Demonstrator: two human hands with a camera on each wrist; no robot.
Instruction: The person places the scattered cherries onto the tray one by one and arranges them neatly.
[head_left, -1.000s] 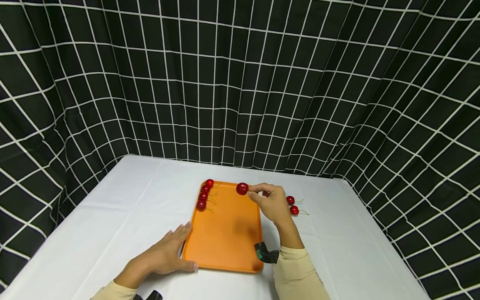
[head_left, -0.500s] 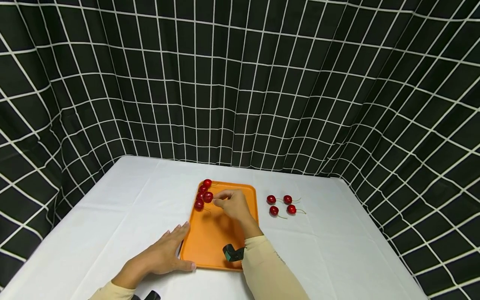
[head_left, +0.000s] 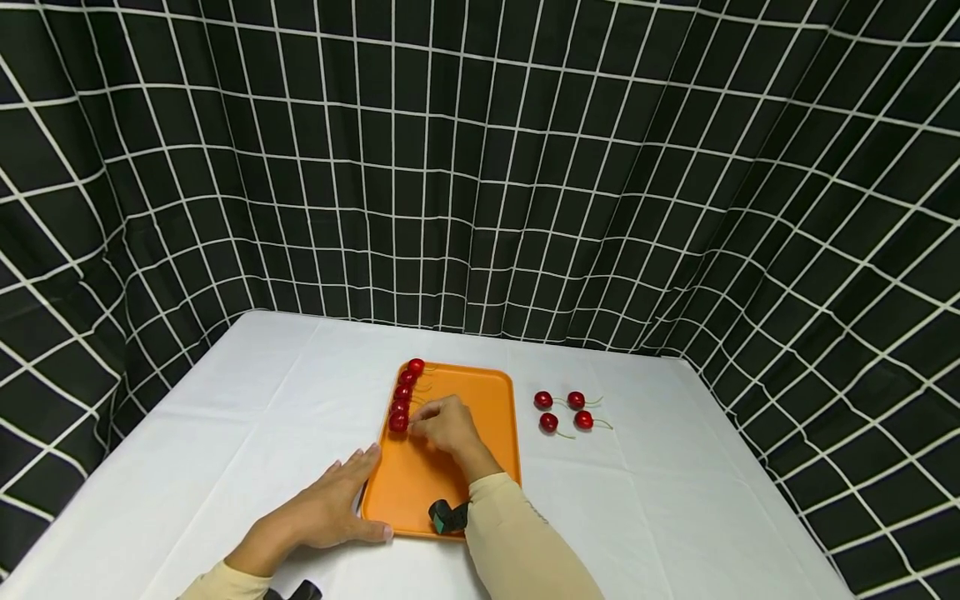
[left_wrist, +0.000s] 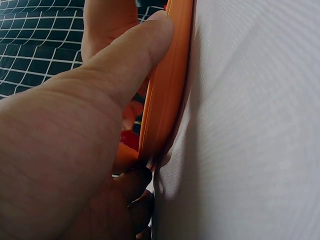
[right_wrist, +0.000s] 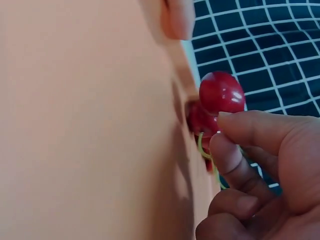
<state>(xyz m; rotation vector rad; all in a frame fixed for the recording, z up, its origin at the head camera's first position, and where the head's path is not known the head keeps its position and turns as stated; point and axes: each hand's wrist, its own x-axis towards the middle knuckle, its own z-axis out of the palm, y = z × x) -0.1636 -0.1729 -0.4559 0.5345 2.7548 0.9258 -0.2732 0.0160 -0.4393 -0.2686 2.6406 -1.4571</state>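
A shiny red cherry [right_wrist: 222,92] is pinched between the thumb and forefinger of my right hand [head_left: 447,427], at the near end of a row of cherries [head_left: 405,392]. The row runs along the left side of an orange tray [head_left: 431,517], thin green stems pointing right. My left hand [head_left: 330,504] lies at the tray's near left corner, its fingers stretched along the left side and the thumb at the front edge. The left wrist view shows that thumb [left_wrist: 145,42] resting against the orange rim.
Several more cherries [head_left: 549,423] with stems lie on the white tablecloth [head_left: 675,500] right of the tray. A black curtain with white grid lines [head_left: 480,167] surrounds the table at the back and sides.
My right hand has carried the cherry left from the tray's upper right, then down to the near end of the row. The left hand has stayed at the tray's corner.
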